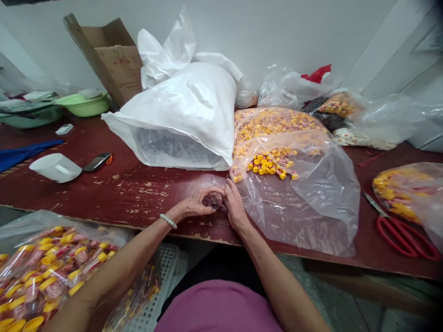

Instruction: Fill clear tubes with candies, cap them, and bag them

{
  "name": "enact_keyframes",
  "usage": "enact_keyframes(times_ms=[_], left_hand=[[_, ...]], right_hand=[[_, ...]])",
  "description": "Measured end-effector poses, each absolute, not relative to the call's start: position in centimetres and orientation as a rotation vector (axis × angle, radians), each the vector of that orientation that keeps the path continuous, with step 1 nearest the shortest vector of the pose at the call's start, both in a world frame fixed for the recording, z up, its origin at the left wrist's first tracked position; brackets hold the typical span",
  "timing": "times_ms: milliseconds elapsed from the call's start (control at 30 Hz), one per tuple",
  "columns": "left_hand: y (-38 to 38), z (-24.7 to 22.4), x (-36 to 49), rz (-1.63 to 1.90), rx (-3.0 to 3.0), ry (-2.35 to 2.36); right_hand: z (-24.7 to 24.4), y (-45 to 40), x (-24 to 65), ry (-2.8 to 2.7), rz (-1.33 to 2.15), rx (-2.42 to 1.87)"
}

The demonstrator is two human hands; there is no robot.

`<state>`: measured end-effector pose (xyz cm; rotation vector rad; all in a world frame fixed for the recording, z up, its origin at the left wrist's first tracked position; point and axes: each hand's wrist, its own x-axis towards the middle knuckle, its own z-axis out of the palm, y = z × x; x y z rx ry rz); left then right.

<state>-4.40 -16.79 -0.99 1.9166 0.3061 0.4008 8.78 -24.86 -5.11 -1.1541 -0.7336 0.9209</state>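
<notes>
My left hand, with a pale beaded bracelet on the wrist, is closed round a few small clear plastic tubes just above the table's front part. Their round ends face me; how many there are I cannot tell. Beside them is my right hand, its fingers stretched out near the tubes and the edge of a clear bag. Behind my hands, a big white sack lies with its mouth towards me, full of clear tubes. To the right, yellow-capped tubes with reddish contents spill inside a large clear plastic bag.
Red-handled scissors lie at right beside another bag of yellow-capped tubes. At left are a white cup, a dark phone-like device and basins. A bag of filled tubes stands below the table edge.
</notes>
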Motion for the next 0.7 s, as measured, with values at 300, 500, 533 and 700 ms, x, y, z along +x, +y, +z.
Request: enact_keyframes(times_ms=[300,500,533,700], left_hand=[[-18.1,-0.6,-4.4,0.479,1.886,0.413],[-18.7,-1.7,-3.9,0.622,2.163,0.588],[-18.8,-1.9,-3.8,0.624,2.197,0.617],[-19.5,-2.3,-3.0,0.650,2.283,0.688]], right_hand=[[-5.0,-24.9,9.7,-0.878,1.144,-0.903],[-4.1,-25.0,9.9,-0.913,1.124,-0.981],[-3.9,-24.8,9.9,-0.904,1.144,-0.990],[-3.6,-24.0,9.7,-0.763,1.111,-1.063]])
